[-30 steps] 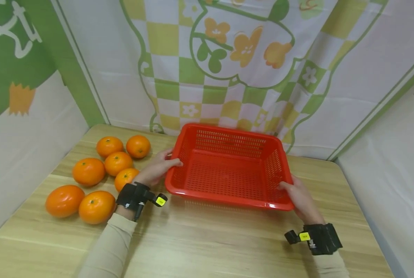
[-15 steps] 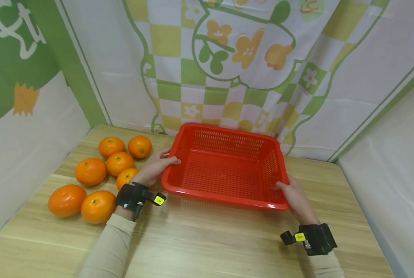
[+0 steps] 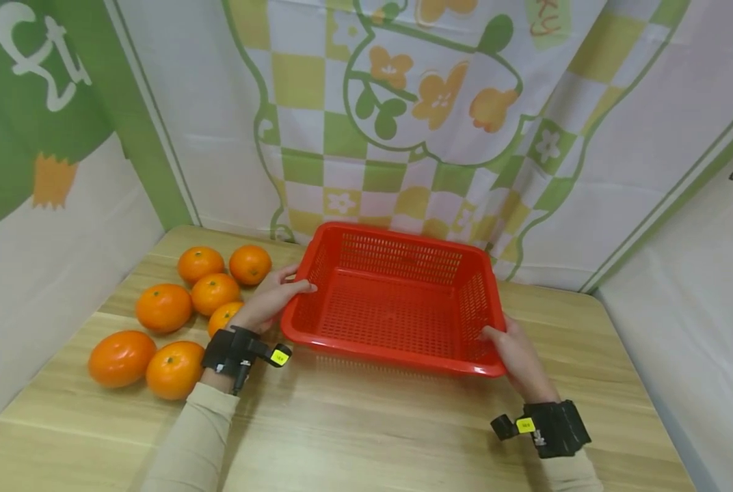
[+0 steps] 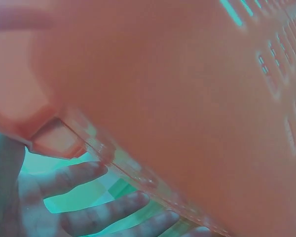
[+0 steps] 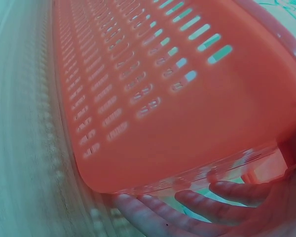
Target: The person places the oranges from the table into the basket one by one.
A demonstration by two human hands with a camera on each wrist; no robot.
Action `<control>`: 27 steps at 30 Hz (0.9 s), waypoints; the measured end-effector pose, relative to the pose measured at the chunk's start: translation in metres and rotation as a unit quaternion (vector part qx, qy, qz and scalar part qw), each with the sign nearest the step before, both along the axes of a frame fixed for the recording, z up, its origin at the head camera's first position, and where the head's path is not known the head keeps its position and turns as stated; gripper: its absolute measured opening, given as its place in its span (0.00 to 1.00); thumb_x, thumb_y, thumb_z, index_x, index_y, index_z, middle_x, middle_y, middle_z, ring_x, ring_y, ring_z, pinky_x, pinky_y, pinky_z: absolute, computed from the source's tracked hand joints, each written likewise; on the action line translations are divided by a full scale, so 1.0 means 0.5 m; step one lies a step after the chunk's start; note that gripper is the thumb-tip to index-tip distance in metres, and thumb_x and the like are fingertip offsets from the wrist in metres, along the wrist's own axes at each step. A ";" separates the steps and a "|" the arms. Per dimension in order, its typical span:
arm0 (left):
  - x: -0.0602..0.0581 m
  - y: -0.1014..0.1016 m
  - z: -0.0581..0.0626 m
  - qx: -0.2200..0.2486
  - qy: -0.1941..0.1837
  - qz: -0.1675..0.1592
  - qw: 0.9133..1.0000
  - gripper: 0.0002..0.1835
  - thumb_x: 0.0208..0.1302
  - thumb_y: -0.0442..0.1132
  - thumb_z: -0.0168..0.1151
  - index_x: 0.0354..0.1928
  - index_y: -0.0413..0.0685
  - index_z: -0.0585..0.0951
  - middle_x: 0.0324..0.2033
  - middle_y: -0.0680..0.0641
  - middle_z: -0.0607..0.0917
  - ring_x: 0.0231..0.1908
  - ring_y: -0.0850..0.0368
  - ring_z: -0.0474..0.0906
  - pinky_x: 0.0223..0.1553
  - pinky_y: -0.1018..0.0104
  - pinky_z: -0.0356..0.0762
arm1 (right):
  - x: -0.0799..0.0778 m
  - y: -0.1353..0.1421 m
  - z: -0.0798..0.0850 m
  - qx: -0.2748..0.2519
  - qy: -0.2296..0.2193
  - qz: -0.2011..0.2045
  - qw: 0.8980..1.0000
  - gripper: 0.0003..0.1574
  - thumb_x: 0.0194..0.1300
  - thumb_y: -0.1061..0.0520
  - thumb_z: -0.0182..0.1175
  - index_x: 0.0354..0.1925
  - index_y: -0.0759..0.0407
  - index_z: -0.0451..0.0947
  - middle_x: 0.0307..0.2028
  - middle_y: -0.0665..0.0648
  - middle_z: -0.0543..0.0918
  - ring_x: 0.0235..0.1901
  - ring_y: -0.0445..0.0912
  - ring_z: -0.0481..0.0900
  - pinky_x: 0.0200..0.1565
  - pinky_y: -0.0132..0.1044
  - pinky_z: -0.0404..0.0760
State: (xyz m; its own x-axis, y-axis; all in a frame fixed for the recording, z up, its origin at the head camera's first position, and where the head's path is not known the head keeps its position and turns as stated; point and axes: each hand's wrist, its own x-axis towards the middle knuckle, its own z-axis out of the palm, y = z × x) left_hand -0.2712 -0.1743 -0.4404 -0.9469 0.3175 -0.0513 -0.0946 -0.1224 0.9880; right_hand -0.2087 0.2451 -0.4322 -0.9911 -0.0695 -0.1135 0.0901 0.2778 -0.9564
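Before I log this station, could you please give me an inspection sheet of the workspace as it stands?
Surface: wooden table.
Job's things: empty red basket, held at both ends.
Clutter: seven oranges on the table left of the basket.
Grippers: left hand grips the basket's left rim; right hand grips its right end.
Cables: nothing seen.
Surroundings: patterned cloth backdrop; black wrist cameras on both wrists.

The slotted wall of a red plastic basket (image 5: 153,98) fills the view. The right hand's fingers (image 5: 202,205) curl beneath its rim, above a blurred wooden table (image 5: 19,148).
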 end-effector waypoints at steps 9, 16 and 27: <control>0.002 -0.002 0.013 0.010 -0.036 0.011 0.999 0.31 0.63 0.31 0.55 0.68 0.43 0.60 0.57 0.23 0.68 0.48 0.29 0.72 0.40 0.41 0.77 | 0.001 -0.012 0.003 0.001 0.006 -0.002 1.000 0.27 0.62 0.67 0.45 0.60 0.69 0.61 0.52 0.72 0.73 0.47 0.62 0.75 0.37 0.37 0.82; 0.003 -0.003 0.017 0.008 -0.060 0.019 0.998 0.32 0.61 0.30 0.55 0.68 0.45 0.60 0.58 0.26 0.68 0.49 0.29 0.72 0.41 0.41 0.76 | 0.003 -0.016 0.003 -0.004 0.005 0.000 1.000 0.26 0.64 0.66 0.45 0.60 0.70 0.61 0.51 0.74 0.73 0.46 0.63 0.75 0.37 0.37 0.83; 0.006 -0.003 0.022 0.001 -0.074 0.017 0.997 0.31 0.60 0.30 0.54 0.67 0.44 0.61 0.57 0.27 0.70 0.49 0.30 0.72 0.41 0.41 0.77 | 0.003 -0.017 0.003 0.004 -0.007 -0.003 1.000 0.25 0.64 0.66 0.44 0.60 0.69 0.60 0.52 0.72 0.73 0.44 0.60 0.76 0.38 0.37 0.83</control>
State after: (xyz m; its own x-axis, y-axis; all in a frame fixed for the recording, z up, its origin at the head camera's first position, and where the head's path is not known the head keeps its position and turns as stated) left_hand -0.2680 -0.1758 -0.4292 -0.9394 0.2852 -0.1905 -0.2349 -0.1304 0.9632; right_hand -0.2072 0.2365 -0.4308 -0.9897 -0.0631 -0.1286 0.1056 0.2854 -0.9526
